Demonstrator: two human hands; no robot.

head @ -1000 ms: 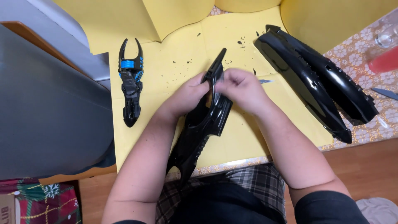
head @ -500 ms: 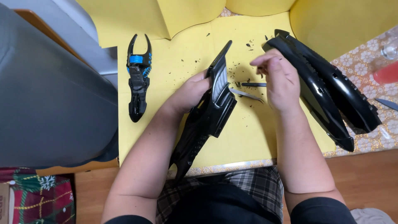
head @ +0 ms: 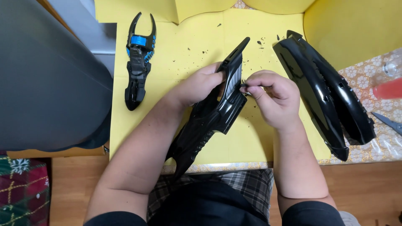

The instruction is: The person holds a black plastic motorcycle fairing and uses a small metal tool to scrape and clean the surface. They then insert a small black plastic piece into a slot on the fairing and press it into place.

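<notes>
The left hand grips the long black shell over the yellow sheet on the tabletop, as it did half a second ago. The right hand, which then reached toward the twin black panels, has come back to the shell's edge, its fingers pinched shut on something small and dark that I cannot identify. The claw-shaped black and blue part lies unmoved at left.

Home hobby table: floral oilcloth, yellow paper.
</notes>
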